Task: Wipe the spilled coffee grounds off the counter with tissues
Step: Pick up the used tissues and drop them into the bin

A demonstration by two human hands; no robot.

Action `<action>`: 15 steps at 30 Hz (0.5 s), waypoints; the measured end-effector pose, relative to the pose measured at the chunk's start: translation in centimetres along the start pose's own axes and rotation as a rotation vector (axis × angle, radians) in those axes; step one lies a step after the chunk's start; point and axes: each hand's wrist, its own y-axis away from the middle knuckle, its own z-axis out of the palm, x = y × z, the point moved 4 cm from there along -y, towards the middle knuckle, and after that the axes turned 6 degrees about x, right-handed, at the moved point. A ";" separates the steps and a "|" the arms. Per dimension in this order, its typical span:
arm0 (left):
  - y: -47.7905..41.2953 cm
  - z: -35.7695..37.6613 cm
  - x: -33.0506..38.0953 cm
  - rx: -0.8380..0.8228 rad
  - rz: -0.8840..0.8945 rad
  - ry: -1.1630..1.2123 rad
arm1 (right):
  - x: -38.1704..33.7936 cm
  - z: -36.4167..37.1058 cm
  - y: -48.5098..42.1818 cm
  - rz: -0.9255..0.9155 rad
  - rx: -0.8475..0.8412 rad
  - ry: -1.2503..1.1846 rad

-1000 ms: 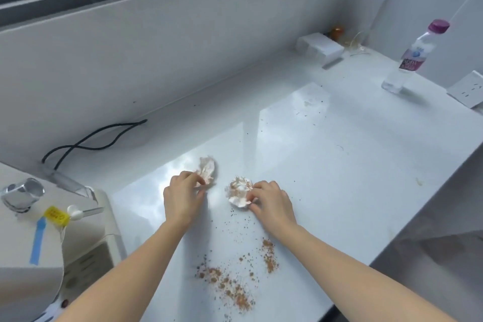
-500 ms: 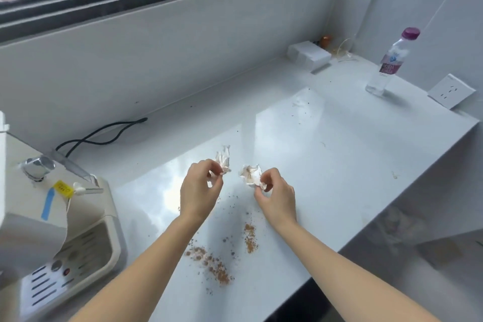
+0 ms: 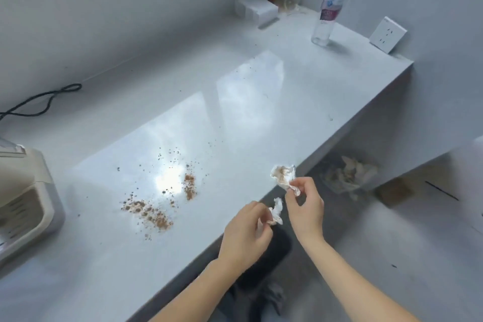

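Both hands hang at the front edge of the glossy white table (image 3: 235, 112), to the right of the spill. The left hand (image 3: 245, 232) pinches a small crumpled white tissue (image 3: 277, 213) between thumb and fingers. The right hand (image 3: 304, 206) pinches a larger, brown-stained crumpled tissue (image 3: 283, 175) by its lower corner.

The brown coffee grounds (image 3: 154, 213) lie on the table in two patches, the longer one running diagonally toward the front edge. The left hand is nearer to them.

Farther right of the spill, under the table, there is a blurred clear bin of used tissues (image 3: 350, 175). My read is discard next. The right hand is closer to the bin, with open floor between them.
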 end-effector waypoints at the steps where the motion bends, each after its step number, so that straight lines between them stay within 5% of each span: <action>1: 0.9 1.4 -0.9 -0.030 -0.037 -0.002 | 1.5 -0.5 0.5 0.021 -0.003 0.021; 9: 5.6 8.8 -11.0 -0.119 -0.428 -0.021 | 14.3 0.4 6.5 0.271 -0.120 0.256; 15: 4.9 13.2 -17.0 -0.425 -0.590 -0.051 | 20.5 4.4 8.4 0.519 -0.550 0.444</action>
